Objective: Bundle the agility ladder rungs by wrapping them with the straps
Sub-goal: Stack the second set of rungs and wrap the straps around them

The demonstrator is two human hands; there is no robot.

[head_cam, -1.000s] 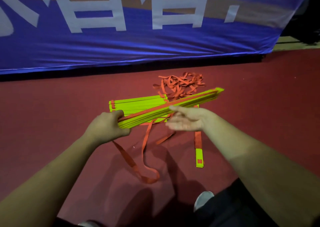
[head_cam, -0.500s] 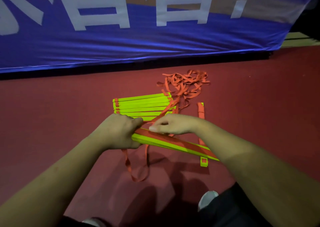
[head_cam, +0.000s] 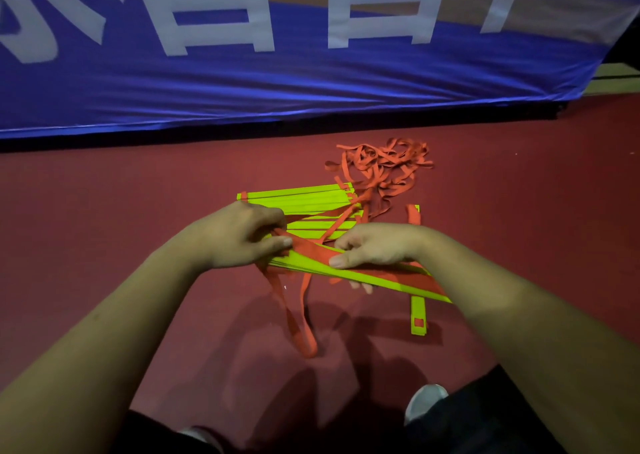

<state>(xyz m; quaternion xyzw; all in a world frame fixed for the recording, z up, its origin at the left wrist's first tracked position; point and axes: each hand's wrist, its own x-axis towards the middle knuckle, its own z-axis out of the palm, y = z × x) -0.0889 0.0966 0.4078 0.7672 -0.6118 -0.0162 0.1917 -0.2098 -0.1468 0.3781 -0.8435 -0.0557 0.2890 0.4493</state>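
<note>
Since rung bundle [head_cam: 311, 266] dipped, right hand [head_cam: 374, 246] grips

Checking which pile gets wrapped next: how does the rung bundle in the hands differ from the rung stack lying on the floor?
The held bundle is lifted and slanted, gripped by the left hand and right hand; the floor stack lies flat on the red floor. The held bundle is pressed tight; the floor stack is fanned out. Both are yellow-green with orange straps attached.
</note>
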